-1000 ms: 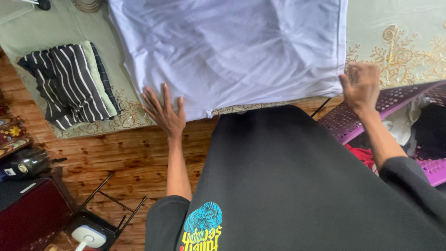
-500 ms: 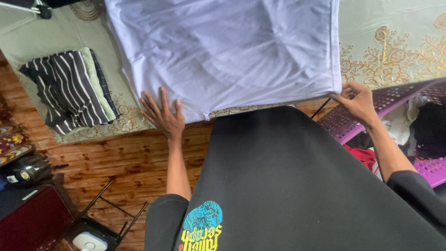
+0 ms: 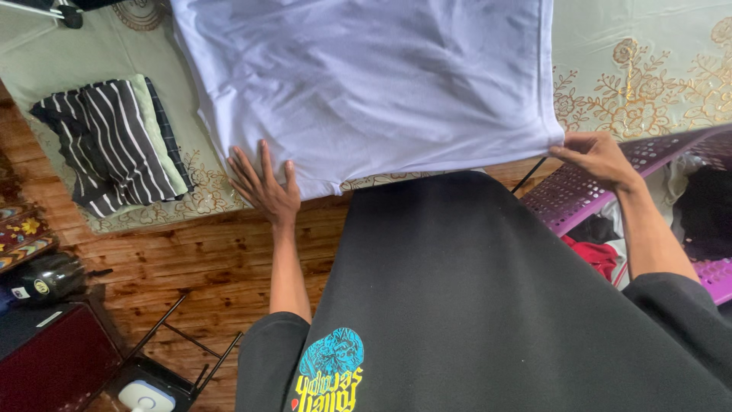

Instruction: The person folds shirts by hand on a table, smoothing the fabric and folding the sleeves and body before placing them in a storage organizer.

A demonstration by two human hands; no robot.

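White T-shirt (image 3: 381,84) spread flat, faintly creased, left hand (image 3: 263,187) open, pressing hem, right hand (image 3: 598,156) pinching hem corner.

A small round yellow-and-black label (image 3: 40,287) sits on the dark object at lower left.

Your left hand (image 3: 263,187) lies flat, fingers spread, on the white garment's (image 3: 366,84) near corner — your right hand (image 3: 598,156) pinches its hem at three o'clock. Folded striped clothes (image 3: 114,149) sit at nine o'clock — a purple basket (image 3: 610,191) lies under your right wrist.
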